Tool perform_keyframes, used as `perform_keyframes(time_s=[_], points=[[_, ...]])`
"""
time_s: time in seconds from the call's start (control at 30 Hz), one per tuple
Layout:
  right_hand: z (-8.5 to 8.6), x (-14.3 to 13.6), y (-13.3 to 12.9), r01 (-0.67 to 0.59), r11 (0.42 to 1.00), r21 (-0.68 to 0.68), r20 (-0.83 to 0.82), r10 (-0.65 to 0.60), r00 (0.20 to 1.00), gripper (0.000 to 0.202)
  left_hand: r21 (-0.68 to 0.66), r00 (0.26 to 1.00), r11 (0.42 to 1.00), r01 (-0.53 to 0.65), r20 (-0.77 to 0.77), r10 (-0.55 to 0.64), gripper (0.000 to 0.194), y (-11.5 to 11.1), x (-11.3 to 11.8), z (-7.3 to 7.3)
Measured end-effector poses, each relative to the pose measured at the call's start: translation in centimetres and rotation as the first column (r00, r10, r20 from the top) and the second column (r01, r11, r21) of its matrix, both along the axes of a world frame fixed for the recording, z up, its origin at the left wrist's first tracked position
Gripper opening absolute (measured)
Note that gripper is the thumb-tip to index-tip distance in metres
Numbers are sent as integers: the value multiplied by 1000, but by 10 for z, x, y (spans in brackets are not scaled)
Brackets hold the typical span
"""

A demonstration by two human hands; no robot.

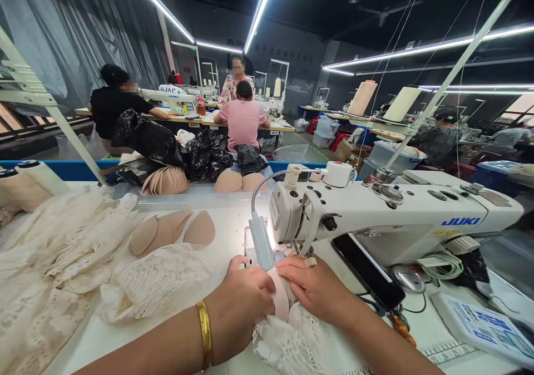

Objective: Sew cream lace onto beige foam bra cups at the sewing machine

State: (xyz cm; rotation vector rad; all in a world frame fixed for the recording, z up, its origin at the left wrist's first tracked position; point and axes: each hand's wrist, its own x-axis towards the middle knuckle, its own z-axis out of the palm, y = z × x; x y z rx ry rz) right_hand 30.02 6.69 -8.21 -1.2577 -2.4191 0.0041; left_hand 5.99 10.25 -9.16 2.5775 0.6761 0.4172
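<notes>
Pinches 1 beige strip point(281, 300) in left grip point(242, 302), pointing lengthwise away, with 1 lace bunch point(290, 341) beside; rests right grip point(319, 287) opposite, cannot tell if pinching.

With the middle of the white table point(229, 227) as the clock's centre, a heap of cream lace point(54, 275) spreads over it at nine o'clock. Beige bra cups point(167, 231) lie at ten, a sewing machine point(375, 208) stands at two, a phone point(369, 275) lies at three, and a lace piece point(287, 344) rests at six.
</notes>
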Motion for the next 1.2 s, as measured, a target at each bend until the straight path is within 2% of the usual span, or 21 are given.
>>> perform_keyframes(time_s=[0.17, 0.37, 0.5, 0.7, 0.77, 0.9, 1.03, 1.13, 1.2], points=[[1, 0, -1, 8, 1000, -29, -9, -8, 1000, 34, 49, 999, 999, -4, -48, 7, 20, 1, -2, -7], [-1, 1, -1, -6, 1000, -22, 6, 6, 1000, 37, 141, 982, 990, -4, -184, 30, 32, 5, -2, -28], [0, 2, -2, -4, 999, -37, 11, 4, 1000, 37, 154, 986, 988, 9, -165, 17, 35, 5, -4, -31], [1, 1, -3, 41, 997, -65, 46, -38, 998, 37, 47, 993, 998, 50, -107, -45, 34, 10, -7, -14], [1, 1, -3, 45, 997, -69, 55, -41, 998, 38, 14, 994, 998, 54, -98, -52, 33, 13, -8, -3], [-2, 2, -2, 64, 995, -71, 60, -59, 996, 40, -39, 984, 990, 135, -111, -138, 33, 19, -10, 23], [-4, 2, -1, 80, 995, -57, 60, -77, 995, 40, 19, 978, 985, 171, -121, -167, 36, 30, -10, 41], [-1, 1, -2, 53, 997, -54, 30, -52, 998, 41, 67, 974, 985, 159, -171, -146, 36, 38, -11, 43], [3, 0, -3, -9, 998, -69, 2, 9, 1000, 40, 100, 973, 984, 147, -191, -126, 36, 40, -11, 41]])
